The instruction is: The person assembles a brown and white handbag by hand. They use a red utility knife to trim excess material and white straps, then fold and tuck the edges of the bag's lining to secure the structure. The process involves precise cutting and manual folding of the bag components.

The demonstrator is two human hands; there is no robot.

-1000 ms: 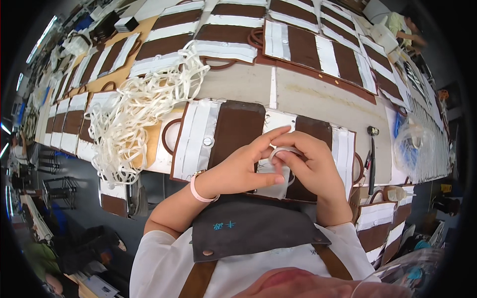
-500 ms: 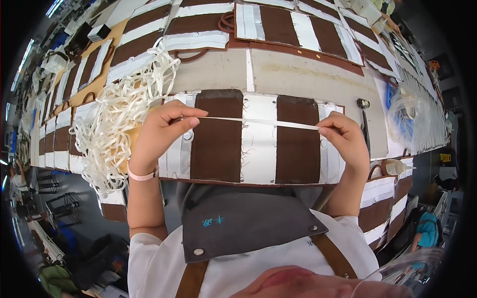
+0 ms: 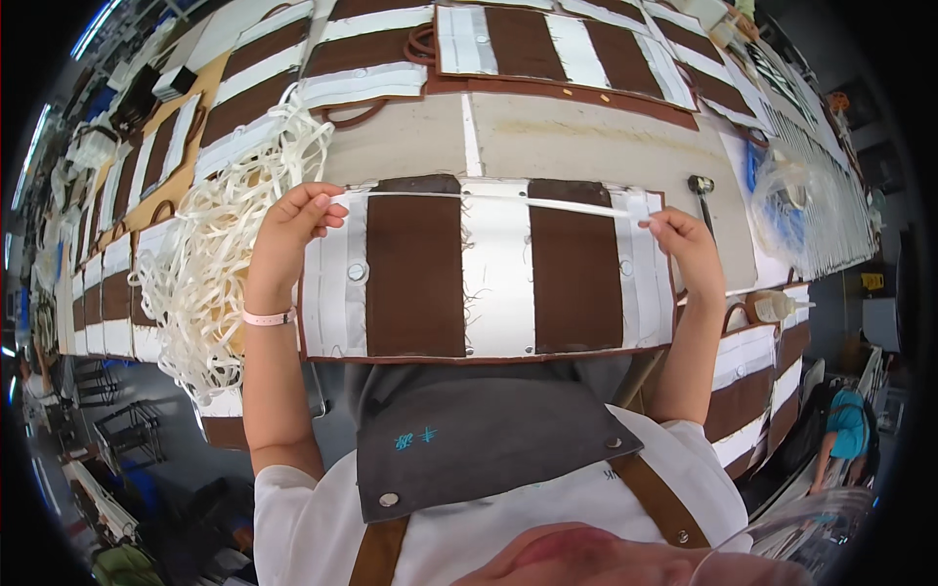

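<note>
A narrow white tape [image 3: 576, 207] is stretched taut between my hands, across the upper part of a brown-and-white striped panel [image 3: 415, 283]. My left hand [image 3: 291, 234] pinches one end by the panel's upper left corner. The other end is in the closed fingers of my right hand [image 3: 690, 244] near the upper right corner. The panel lies at the table's near edge, with loose threads along its white middle band and a round snap towards each side.
Tangled white tape [image 3: 210, 264] is heaped at my left. A hammer [image 3: 702, 198], a clear plastic bag [image 3: 789, 230] and a small bottle [image 3: 777, 308] lie to the right. More striped panels with brown handles, one being a lined panel [image 3: 532, 44], cover the table's far side.
Both hands have moved outward and towards the far edge of the panel, the right one only slightly outward. The tape between them now spans nearly the panel's full width.
</note>
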